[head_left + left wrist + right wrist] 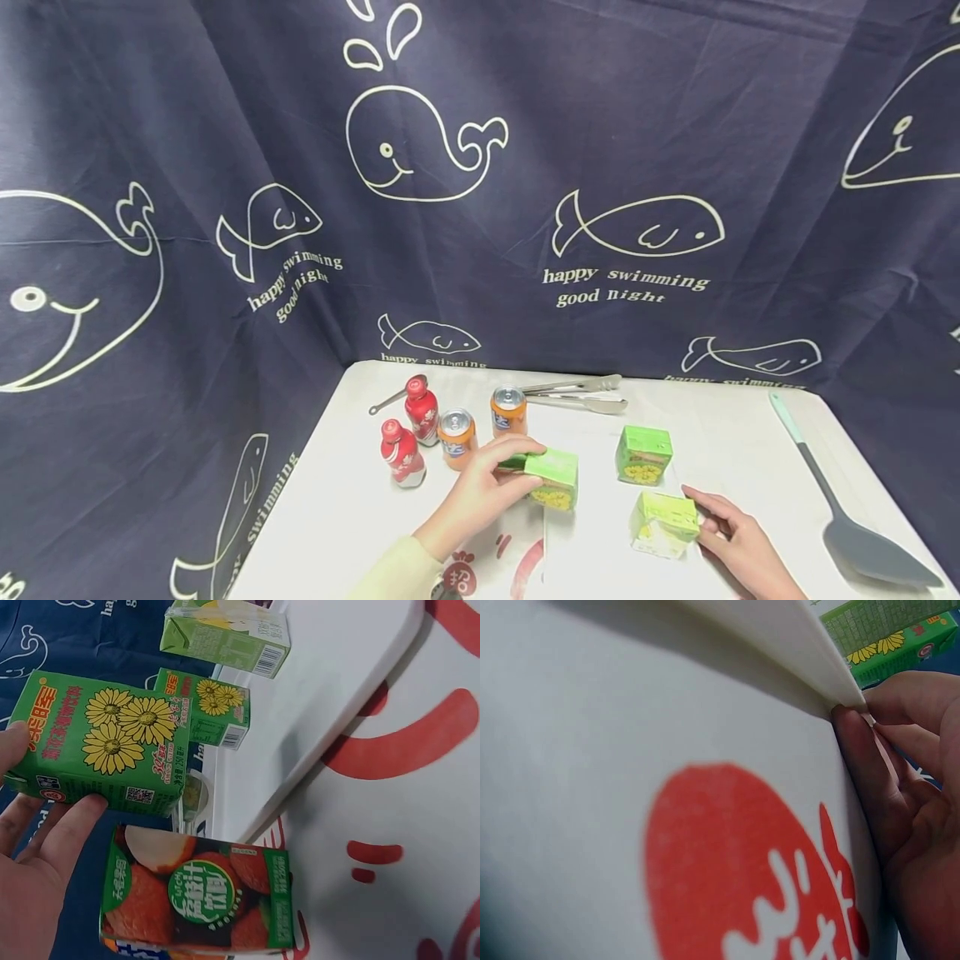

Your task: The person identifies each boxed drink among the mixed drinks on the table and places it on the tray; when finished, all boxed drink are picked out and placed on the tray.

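Note:
In the left wrist view my left hand [41,877] grips a green drink carton [105,742] with yellow chrysanthemums printed on it. The head view has this hand [483,487] holding it over the left edge of a white tray [585,554]. Close by the hand stands a lychee drink carton [199,889], mostly hidden in the head view. Another chrysanthemum carton [643,458] and a pale green-and-white carton [663,529] stand on the tray. My right hand [742,542] is at the tray's right side; its thumb and fingers [859,739] pinch the rim.
Left of the tray stand two red bottles [402,457] and two orange cans [457,437]. A small spoon [397,397] and metal tongs [573,400] lie at the back. A grey turner [862,537] with a mint handle lies on the right. A dark whale-print curtain [480,250] hangs behind.

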{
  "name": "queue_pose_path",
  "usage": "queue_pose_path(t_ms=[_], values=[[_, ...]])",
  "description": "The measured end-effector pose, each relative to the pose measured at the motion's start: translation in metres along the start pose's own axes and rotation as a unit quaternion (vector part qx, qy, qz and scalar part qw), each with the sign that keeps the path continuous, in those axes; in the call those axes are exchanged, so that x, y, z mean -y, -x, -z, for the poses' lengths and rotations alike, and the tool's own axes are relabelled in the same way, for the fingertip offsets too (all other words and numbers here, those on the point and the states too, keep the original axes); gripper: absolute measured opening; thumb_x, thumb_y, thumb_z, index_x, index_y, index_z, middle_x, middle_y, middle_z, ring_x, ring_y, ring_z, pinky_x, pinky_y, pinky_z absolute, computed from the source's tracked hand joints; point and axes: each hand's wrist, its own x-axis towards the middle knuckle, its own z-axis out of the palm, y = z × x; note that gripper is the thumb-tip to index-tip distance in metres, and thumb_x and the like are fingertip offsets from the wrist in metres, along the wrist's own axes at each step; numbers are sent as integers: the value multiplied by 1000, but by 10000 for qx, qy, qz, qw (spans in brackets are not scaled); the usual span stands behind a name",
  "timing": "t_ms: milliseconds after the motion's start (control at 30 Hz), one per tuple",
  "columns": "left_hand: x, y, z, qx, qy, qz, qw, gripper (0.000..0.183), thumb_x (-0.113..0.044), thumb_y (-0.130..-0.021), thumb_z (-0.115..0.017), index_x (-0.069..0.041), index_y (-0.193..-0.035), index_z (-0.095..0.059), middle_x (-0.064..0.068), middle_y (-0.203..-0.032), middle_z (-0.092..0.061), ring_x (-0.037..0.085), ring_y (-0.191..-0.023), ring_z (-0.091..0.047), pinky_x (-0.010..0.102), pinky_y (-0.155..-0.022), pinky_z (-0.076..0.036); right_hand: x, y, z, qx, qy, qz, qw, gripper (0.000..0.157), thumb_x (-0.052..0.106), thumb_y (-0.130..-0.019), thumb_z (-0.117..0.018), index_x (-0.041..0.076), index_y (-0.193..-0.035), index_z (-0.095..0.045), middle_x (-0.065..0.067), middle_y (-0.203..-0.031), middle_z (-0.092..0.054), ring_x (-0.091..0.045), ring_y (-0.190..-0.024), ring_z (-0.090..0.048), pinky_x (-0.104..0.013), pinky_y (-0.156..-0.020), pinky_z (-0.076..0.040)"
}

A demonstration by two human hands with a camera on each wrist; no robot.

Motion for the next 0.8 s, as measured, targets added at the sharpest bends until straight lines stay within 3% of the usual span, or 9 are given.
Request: queue_pose_path(t_ms=[233,367,567,800], values=[[2,-19,-8,-58,-137,-226,9996,35,-11,-92,-81,-18,-126,-73,-3,-127,-68,16,-118,-63,42,-90,-61,2,0,1,57,-72,-56,9999,54,-1,-88,-75,-2,-141,-62,-5,-115,-59,-5,-90,-51,-17,-69,-42],[5,-27,-11,-46,-230,-185,9996,35,-12,-93,-80,-19,-126,-72,-5,-126,-68,14,-117,-63,37,-91,-60,3,0,2,133,-72,-245,9996,56,0,-89,-74,-1,-142,-61,-8,-119,-59,-6,-91,-52,-16,-71,-42],[8,-37,-16,29,-58,-17,10000,36,-10,-93,-80,-19,-127,-71,-5,-126,-67,14,-117,-64,32,-86,-62,4,0,3,168,-89,-418,9989,58,0,-89,-75,-2,-144,-59,-7,-117,-60,-8,-84,-54,-21,-69,-44],[14,-51,-22,155,-57,435,9989,35,-12,-94,-80,-24,-125,-71,-9,-125,-66,11,-116,-63,28,-85,-61,2,-1,2,211,-48,-504,9985,58,2,-90,-76,-1,-145,-58,-8,-117,-59,-8,-83,-54,-22,-69,-44]])
